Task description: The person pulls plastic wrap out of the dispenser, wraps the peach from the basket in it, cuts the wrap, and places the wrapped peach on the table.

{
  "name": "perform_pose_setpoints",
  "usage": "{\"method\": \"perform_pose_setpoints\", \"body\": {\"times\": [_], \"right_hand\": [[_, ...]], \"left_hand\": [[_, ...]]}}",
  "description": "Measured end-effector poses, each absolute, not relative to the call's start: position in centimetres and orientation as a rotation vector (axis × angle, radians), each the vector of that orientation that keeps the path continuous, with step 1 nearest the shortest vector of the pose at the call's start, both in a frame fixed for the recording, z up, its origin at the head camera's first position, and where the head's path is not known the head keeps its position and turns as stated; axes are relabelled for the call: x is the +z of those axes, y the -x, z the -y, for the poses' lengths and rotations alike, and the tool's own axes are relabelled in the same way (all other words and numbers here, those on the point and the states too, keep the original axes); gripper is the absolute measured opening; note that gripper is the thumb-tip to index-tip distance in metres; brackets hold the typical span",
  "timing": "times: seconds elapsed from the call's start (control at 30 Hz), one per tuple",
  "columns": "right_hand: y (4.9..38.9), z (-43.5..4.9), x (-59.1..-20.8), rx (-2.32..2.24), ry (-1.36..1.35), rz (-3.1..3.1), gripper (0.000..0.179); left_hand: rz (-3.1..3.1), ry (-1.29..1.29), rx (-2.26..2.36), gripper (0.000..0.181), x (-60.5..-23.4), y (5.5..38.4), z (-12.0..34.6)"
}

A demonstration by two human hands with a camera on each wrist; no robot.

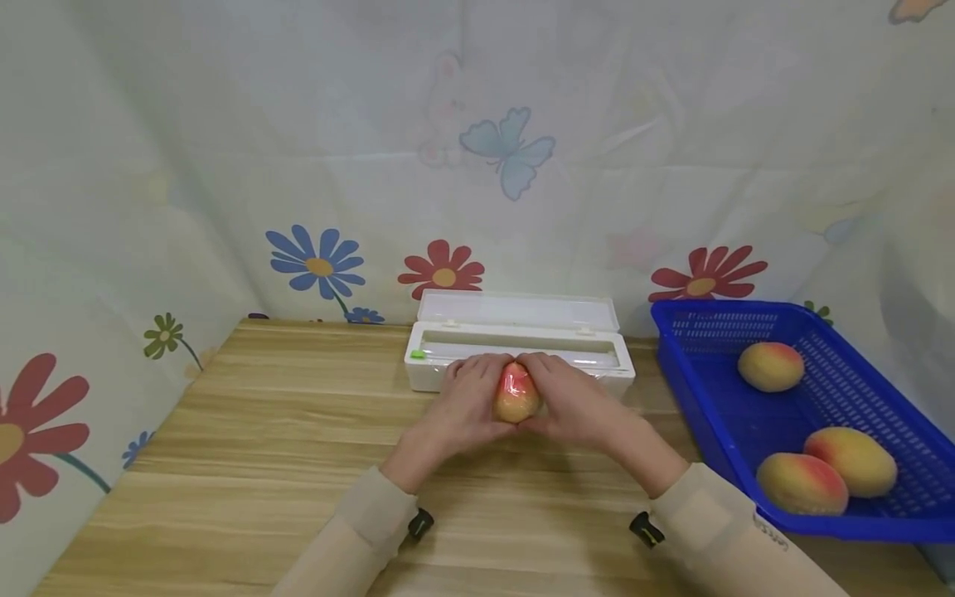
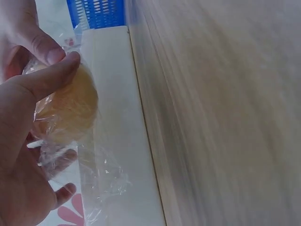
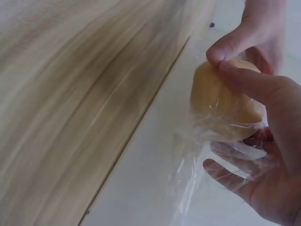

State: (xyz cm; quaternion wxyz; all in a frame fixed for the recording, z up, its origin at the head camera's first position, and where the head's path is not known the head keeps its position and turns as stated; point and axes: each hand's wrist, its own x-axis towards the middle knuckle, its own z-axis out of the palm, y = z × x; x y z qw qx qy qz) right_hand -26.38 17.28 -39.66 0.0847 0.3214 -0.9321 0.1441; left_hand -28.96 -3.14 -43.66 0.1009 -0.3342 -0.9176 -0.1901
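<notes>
1. A pale curtain [image 1: 597, 75] printed with one blue butterfly [image 1: 510, 153], three large red flowers and one large blue flower hangs behind one wood-grain table [image 1: 298, 431].
2. One long white box [image 1: 421, 378] stands on the table near its back edge, its single clear lid [image 1: 515, 309] raised at the rear. One pale roll [image 1: 585, 358] lies in the box, and one small green piece [image 1: 418, 355] sits at the box's left end.
3. Two bare hands meet in front of the box around one red-and-yellow peach [image 1: 516, 405], which they hold between them.
4. The left hand [image 1: 466, 406] grips the peach from its left side, thumb laid on the fruit and fingers bent around it.
5. The right hand [image 1: 574, 406] grips the opposite side in the same way; the two thumbs touch, or nearly so, on the peach.
6. One layer or more of clear film [image 2: 110, 176] covers the peach, wrinkled and shiny, with a loose part hanging away from it beside the fingers. It is so transparent that I cannot tell whether it joins the roll.
7. One blue basket [image 1: 694, 414] with perforated walls stands to the right of the box. It holds three other peaches: one alone [image 1: 771, 367] toward the back, and two close together at the front, a left one [image 1: 802, 485] and a right one [image 1: 858, 461].
8. Two light sleeves [image 1: 716, 522] cover the forearms.
</notes>
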Motion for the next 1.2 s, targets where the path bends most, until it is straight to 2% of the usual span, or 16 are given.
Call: {"method": "perform_pose_setpoints", "body": {"times": [0.13,0.47,0.9,1.2], "right_hand": [[26.5,-17.4,-40.0,0.362,-0.975,2.766,0.085],[26.5,-17.2,-40.9,0.221,-0.996,2.695,0.096],[26.6,-16.9,-41.3,0.184,-0.986,2.697,0.088],[26.7,-16.7,-41.4,0.132,-0.984,2.711,0.09]], "left_hand": [[2.71,1.017,-0.532,0.102,-44.0,28.9,3.7],[2.724,1.043,-0.577,0.098,-44.1,28.9,3.7],[2.728,1.02,-0.483,0.09,-43.7,28.6,3.5],[2.769,1.03,-0.472,0.095,-43.7,28.6,4.0]]}}
